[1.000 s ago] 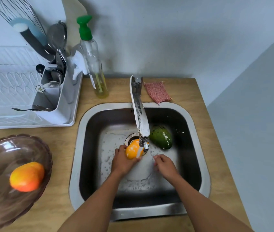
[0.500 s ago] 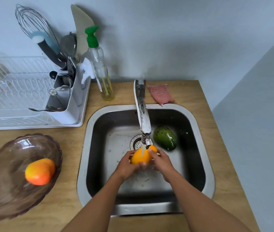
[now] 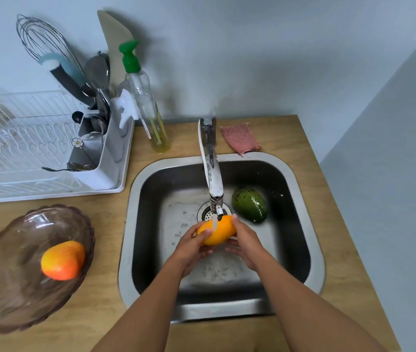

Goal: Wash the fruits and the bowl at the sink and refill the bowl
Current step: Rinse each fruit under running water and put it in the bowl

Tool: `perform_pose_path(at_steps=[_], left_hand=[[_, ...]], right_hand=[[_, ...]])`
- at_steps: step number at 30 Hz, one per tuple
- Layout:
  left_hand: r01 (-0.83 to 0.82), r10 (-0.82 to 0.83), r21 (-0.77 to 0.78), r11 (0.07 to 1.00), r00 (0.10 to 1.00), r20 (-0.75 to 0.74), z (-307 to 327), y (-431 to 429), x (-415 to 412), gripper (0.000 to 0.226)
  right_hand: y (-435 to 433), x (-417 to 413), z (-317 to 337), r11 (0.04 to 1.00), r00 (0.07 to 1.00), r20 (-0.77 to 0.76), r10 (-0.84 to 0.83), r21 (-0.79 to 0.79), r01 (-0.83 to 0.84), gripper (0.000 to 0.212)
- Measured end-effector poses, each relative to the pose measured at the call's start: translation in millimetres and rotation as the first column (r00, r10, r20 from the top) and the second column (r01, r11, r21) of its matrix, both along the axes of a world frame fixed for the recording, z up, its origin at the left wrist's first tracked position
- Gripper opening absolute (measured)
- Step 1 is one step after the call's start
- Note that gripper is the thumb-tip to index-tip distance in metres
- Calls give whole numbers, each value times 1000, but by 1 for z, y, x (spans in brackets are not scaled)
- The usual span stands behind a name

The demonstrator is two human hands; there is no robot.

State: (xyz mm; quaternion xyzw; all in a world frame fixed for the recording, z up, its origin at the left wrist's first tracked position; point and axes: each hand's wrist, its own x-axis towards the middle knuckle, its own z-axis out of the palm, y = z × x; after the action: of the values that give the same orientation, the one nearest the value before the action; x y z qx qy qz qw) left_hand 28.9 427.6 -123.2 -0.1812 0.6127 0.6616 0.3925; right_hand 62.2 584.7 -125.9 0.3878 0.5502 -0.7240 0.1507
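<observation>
Item: yellow mango [image 3: 217, 231], held over the sink [image 3: 223, 309] under the stream from the tap [image 3: 213, 181], just in front of the drain [image 3: 205, 212].

Grip: your left hand [image 3: 191, 246] curls around the mango's left end and underside, thumb on top; your right hand [image 3: 246, 241] cups the right end, fingers partly closed against the skin. Both hands hold this one fruit and nothing else.

Orientation: the long axis lies roughly level and runs left to right, the right end tipped a little away from you, toward the tap nozzle. Which end is the stem end cannot be told.

Other stock: green avocado [image 3: 250, 205] resting on the sink floor just right of the drain, wet. Orange-red mango [image 3: 62, 260] lying in the brown bowl [image 3: 3, 295] on the table [image 3: 303, 138], well left of the sink; that bowl looks unwashed as yet.

Risks, as judged:
- Wet, smooth skin: the mango may slip from your hands and drop to the steel floor, bruising.
- The far end sits close to the nozzle; lifting may knock it.
- Water striking the curved top may spray onto the table.
- The avocado may roll if bumped.
</observation>
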Motion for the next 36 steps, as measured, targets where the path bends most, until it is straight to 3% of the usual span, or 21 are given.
perform_pose_path(at_steps=[4,7,10,12,14,16,22,27,29,31,34,36], left_hand=[[5,-6,-18,1000,996,-86,6,7,-4,39],[-138,138,-5,990,990,13,10,15,-6,25],[-90,98,-76,993,990,99,6,19,-5,40],[-69,79,-103,992,992,95,4,21,-5,44],[-66,69,-174,982,998,12,0,21,-7,51],[-63,56,-221,973,998,-41,-3,19,-10,57],[9,-9,-92,996,1000,3,5,20,-7,38],[-88,90,-72,993,996,23,9,23,-8,44],[-70,71,-101,992,997,11,8,24,-10,48],[-86,82,-144,986,996,-30,6,23,-13,47],[-98,93,-98,990,995,-46,10,19,-15,42],[-86,84,-80,993,996,-24,11,16,-15,39]], right_hand=[[3,4,-2,1000,998,53,-15,-24,16,38],[4,6,-8,998,998,-17,-63,20,63,37],[4,7,-9,993,994,-80,-78,-98,70,29],[5,9,-10,992,997,-83,-5,-129,-5,35],[6,13,-10,982,982,-37,184,-28,-185,40],[6,17,-5,965,965,17,260,38,-261,36],[4,15,4,980,979,48,200,-32,-199,38],[-2,13,-1,967,979,-94,180,200,-158,59],[-5,13,3,953,968,-119,220,239,-187,55],[-8,14,3,969,971,-136,197,176,-172,51],[-5,15,5,994,987,-120,110,20,-108,35],[-1,17,8,991,985,-113,131,-2,-132,32]])
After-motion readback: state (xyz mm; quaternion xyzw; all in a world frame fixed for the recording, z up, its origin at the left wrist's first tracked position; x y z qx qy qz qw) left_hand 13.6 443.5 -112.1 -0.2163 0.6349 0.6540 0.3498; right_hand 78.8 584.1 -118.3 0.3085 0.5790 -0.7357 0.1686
